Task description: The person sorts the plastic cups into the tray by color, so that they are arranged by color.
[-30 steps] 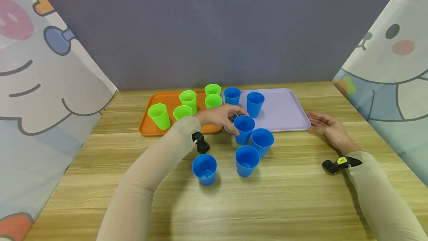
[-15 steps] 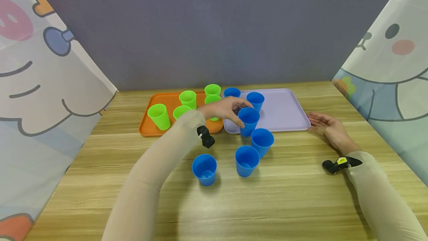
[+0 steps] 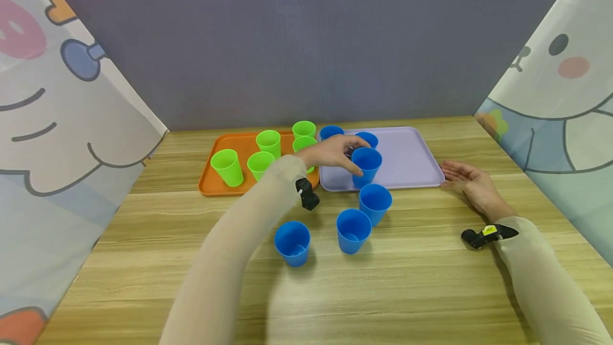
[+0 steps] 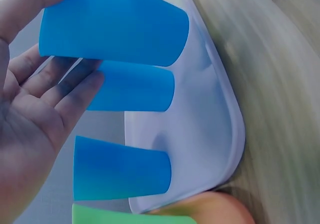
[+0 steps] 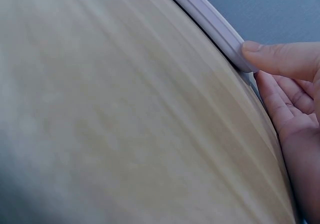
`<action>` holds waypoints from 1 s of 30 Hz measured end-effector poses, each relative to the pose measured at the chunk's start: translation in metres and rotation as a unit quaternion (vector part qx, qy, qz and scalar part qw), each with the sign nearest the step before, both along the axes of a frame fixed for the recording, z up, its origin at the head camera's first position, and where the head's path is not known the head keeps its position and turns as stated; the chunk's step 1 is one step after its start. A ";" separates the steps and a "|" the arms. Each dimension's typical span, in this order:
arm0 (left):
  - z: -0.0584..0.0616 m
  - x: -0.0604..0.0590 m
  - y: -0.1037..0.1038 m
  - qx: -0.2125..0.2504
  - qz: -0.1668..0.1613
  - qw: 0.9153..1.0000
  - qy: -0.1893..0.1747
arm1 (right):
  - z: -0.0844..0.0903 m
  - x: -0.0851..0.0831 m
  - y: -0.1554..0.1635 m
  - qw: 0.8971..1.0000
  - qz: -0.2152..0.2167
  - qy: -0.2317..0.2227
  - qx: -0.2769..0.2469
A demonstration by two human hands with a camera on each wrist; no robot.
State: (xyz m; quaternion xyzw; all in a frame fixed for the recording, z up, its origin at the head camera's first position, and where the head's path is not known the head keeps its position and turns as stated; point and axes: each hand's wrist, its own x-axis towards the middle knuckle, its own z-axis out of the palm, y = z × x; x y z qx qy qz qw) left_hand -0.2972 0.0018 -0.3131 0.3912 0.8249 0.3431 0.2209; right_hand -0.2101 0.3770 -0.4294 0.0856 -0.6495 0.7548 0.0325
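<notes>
A blue plastic cup is upright in my left hand, its thumb and fingers gripping it near the rim. In the head view this cup overlaps the front part of the lilac tray. Two more blue cups stand on that tray, one at its left end and another just behind the held cup. My right hand is at the tray's front right corner. The right wrist view shows its thumb on the tray rim and the forefinger just under it, pinching the corner.
Three blue cups stand on the wooden table in front: one close to the lilac tray, one nearer, one further left. An orange tray with several green cups adjoins the lilac tray's left side. A grey panel rises behind.
My left hand has carried the blue cup from the table's middle back and to the right, over the lilac tray's front edge. The right hand has stayed at the tray corner.
</notes>
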 end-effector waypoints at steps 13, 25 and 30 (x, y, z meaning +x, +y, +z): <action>-0.004 0.003 0.021 0.016 0.012 1.000 0.005 | 0.000 0.000 -0.001 1.000 0.011 0.014 -0.016; -0.014 0.005 0.042 0.040 0.053 0.998 0.007 | -0.001 -0.001 -0.001 1.000 0.009 0.010 -0.022; -0.017 0.007 0.049 0.043 0.058 0.997 0.023 | -0.001 -0.001 -0.001 0.999 0.011 0.013 -0.029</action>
